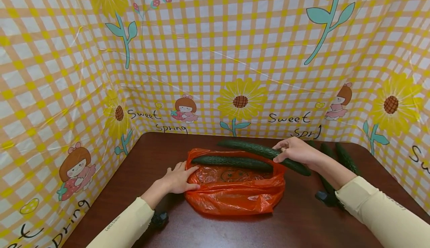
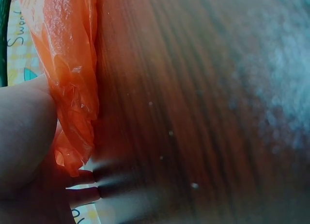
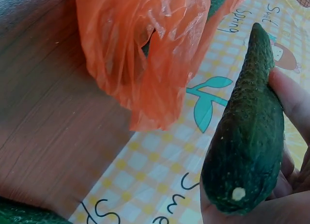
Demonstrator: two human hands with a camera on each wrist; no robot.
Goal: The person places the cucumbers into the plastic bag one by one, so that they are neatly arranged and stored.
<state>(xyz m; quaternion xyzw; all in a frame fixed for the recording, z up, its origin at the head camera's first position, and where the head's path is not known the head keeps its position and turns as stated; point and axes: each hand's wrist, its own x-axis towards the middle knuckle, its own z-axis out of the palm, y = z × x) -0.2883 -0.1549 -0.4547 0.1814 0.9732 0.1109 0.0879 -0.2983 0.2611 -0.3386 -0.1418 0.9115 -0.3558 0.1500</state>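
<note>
An orange plastic bag (image 1: 235, 190) lies flat on the dark wooden table (image 1: 141, 166), with one long cucumber (image 1: 231, 161) lying across its far edge. My left hand (image 1: 179, 179) rests on the bag's left edge, fingers fairly straight; the left wrist view shows the bag (image 2: 68, 74) against my palm. My right hand (image 1: 295, 151) grips a second long cucumber (image 1: 262, 152) just above the bag's far right corner. The right wrist view shows that cucumber (image 3: 249, 132) held in my fingers, its cut end toward the camera, with the bag (image 3: 145, 54) beyond it.
More cucumbers (image 1: 346, 158) lie on the table at the back right, behind my right forearm. A yellow chequered cloth with sunflowers (image 1: 240, 100) walls in the table at the back and both sides. Bare table lies in front of the bag.
</note>
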